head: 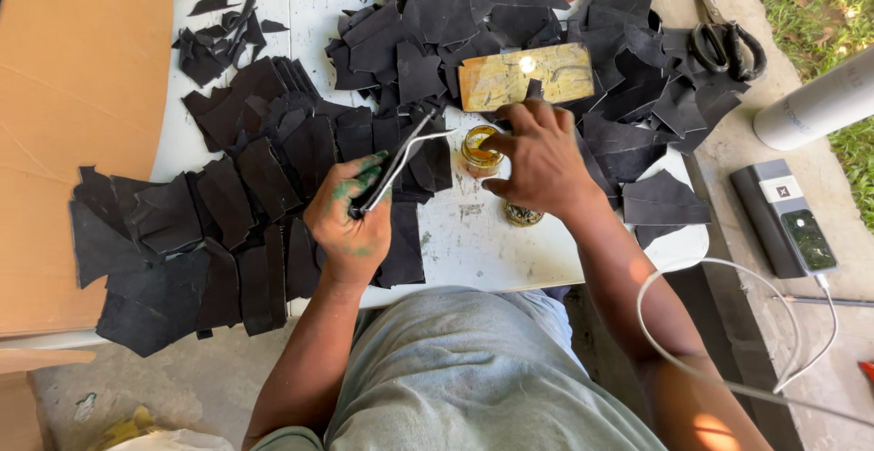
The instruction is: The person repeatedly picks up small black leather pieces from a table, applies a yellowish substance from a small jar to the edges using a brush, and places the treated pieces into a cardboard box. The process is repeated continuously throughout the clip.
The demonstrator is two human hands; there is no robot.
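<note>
The left hand [350,219], fingers curled tight, grips a bent metal tool [401,162]. The right hand [537,160] pinches a small glass jar [479,148] on the white table [473,242], wrist arched above.

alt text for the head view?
A person's left hand, smeared green, holds a bent metal tool while the right hand grips a small jar of yellow paste on a white table strewn with black cut pieces.
</note>
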